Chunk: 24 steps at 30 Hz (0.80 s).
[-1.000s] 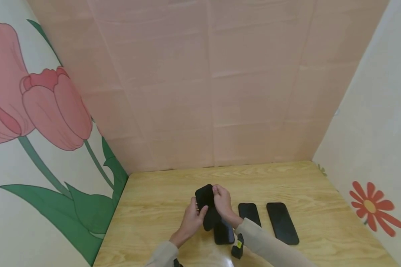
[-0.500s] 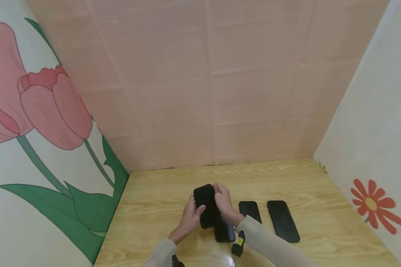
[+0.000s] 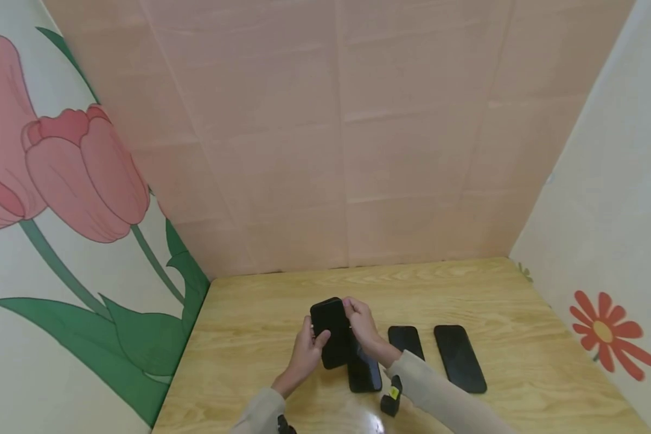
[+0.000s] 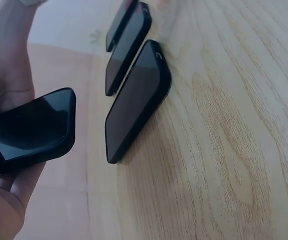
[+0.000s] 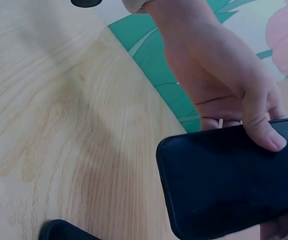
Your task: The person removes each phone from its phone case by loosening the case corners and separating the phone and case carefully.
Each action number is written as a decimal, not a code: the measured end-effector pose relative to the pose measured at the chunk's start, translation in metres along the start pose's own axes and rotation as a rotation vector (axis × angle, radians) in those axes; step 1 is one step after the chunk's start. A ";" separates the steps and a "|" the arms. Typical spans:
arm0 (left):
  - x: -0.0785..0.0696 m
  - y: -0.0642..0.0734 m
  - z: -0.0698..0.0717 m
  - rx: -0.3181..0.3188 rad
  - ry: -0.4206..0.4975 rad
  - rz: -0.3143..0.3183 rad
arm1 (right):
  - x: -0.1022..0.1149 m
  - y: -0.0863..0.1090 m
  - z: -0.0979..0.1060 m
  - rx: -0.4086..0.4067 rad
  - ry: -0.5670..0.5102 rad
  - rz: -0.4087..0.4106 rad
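We see the change in the held phone (image 3: 336,340): vs approx 1 sec ago, when it looks like two dark parts lapped at an angle, it's now one straight-edged slab, shifted a touch left. For the work in hand, we'd guess the parts are now flush, tho we can't tell if they're fully seated. Our L hand (image 3: 302,357) grips its left edge, thumb on the face; our R hand (image 3: 362,322) pinches the far right corner w/ fingertips. The phone's up off the table (image 3: 249,319), tilted, btwn both hands. Three others lie to its right: the near phone (image 3: 364,378) just beside it in the head view, the mid phone (image 3: 405,340) partly hidden by our R arm, and the right phone (image 3: 460,360) well apart
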<state>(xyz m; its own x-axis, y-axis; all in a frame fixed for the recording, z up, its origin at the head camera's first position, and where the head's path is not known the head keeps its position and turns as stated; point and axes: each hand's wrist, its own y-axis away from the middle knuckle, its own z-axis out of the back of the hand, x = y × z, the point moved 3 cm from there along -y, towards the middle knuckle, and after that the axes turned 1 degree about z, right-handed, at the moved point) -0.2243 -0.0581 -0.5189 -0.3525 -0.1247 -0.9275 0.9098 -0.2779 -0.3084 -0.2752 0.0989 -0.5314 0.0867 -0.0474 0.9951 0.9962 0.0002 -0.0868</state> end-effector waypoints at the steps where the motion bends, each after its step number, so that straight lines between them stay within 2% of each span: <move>1: 0.000 0.000 0.000 -0.006 0.003 -0.005 | 0.000 -0.001 0.000 0.010 -0.011 -0.007; 8: 0.001 0.001 0.003 -0.031 -0.004 -0.033 | 0.001 0.000 0.000 0.074 -0.063 -0.071; 15: 0.004 0.003 0.004 -0.036 0.037 0.035 | 0.005 0.004 -0.001 0.111 -0.028 -0.113; 24: 0.003 0.003 0.006 -0.056 0.034 0.059 | 0.005 0.002 0.003 0.192 0.003 -0.143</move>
<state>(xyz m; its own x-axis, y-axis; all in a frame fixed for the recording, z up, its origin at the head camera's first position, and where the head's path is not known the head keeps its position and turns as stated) -0.2241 -0.0651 -0.5208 -0.2913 -0.1069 -0.9506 0.9399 -0.2171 -0.2636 -0.2729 0.1013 -0.5269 -0.0551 -0.0631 0.9965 0.9808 0.1835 0.0658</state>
